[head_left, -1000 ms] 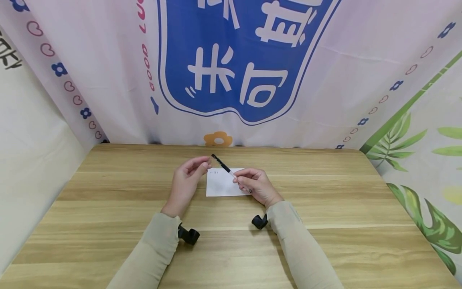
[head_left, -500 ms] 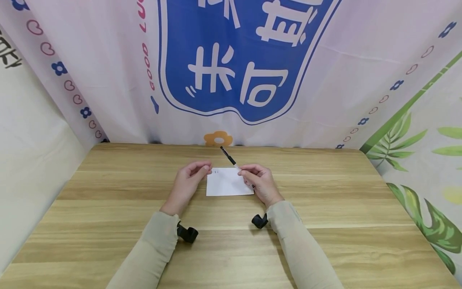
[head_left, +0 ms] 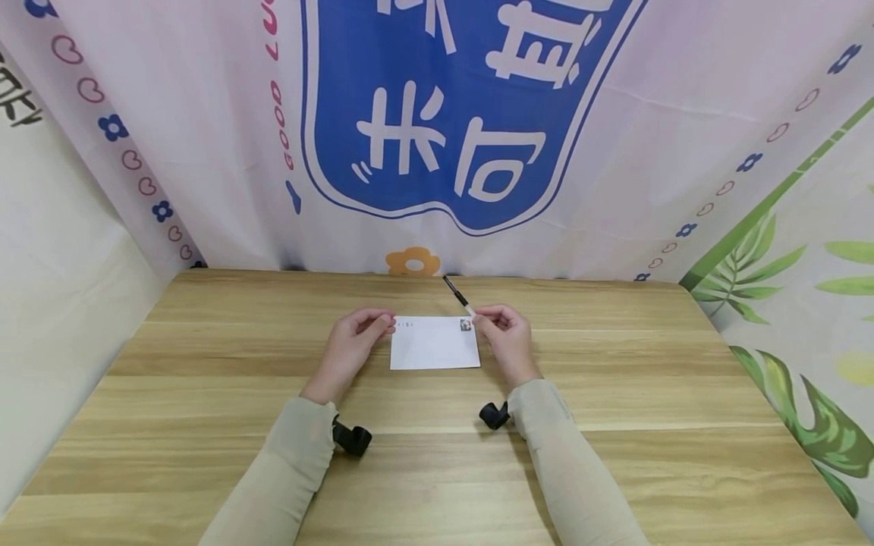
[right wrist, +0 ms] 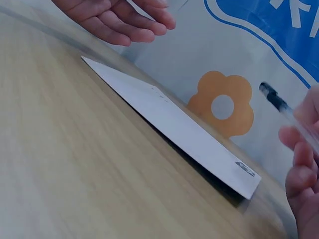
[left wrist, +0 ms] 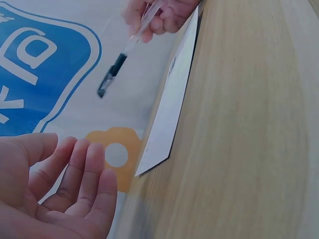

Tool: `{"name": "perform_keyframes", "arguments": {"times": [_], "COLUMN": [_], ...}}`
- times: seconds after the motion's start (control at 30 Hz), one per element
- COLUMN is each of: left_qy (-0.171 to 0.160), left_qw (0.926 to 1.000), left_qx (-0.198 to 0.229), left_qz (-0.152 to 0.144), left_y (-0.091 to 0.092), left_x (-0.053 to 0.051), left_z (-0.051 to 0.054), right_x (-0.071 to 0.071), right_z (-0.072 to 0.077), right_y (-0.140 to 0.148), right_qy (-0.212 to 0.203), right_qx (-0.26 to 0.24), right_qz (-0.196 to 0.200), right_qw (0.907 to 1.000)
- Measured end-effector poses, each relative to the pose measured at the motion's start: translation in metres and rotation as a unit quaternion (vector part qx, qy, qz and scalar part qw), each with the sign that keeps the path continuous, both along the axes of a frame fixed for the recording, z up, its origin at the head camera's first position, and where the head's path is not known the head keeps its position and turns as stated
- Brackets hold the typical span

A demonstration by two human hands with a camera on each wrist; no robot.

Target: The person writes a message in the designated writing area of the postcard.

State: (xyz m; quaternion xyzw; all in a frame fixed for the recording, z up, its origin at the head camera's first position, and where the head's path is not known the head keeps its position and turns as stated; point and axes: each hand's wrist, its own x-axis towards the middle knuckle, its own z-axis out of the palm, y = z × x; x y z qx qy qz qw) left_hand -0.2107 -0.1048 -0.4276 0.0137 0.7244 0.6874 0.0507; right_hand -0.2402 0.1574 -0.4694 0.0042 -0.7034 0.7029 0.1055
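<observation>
A white envelope [head_left: 435, 349] lies on the wooden table, with small writing at its upper left and a small stamp [head_left: 466, 325] at its upper right. My right hand [head_left: 507, 345] holds a pen [head_left: 460, 298] with a clear barrel and a black end that points up and away, past the envelope's far edge. At the envelope's upper left corner is my left hand [head_left: 351, 349]. The left wrist view shows that hand [left wrist: 75, 186] with loosely bent fingers and nothing between them, apart from the envelope. In the right wrist view the envelope's near edge [right wrist: 199, 172] stands slightly off the table.
The wooden table [head_left: 205, 425] extends to both sides and toward me. A printed curtain [head_left: 232, 152] hangs along its far edge. Black camera mounts [head_left: 353, 440] stick out from both wrists above the tabletop.
My right hand has moved right with the pen, away from over the envelope, and uncovered the stamp. My left hand has barely shifted.
</observation>
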Motion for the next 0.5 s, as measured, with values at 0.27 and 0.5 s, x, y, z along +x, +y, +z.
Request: {"name": "perform_keyframes", "arguments": {"times": [0.27, 0.5], "left_qy": [0.000, -0.001], "left_qw": [1.0000, 1.0000], "left_qx": [-0.004, -0.006], "left_qz": [0.003, 0.005], "left_y": [-0.0025, -0.0043], "left_x": [-0.0014, -0.0017], "left_z": [-0.0024, -0.0037], "right_x": [-0.0004, 0.0001], "right_z": [-0.0002, -0.0020], "right_y": [0.0044, 0.0053], "right_qy": [-0.002, 0.003], "right_qx": [0.065, 0.133], "right_qz": [-0.058, -0.099], "right_qw": [0.9962, 0.9862]}}
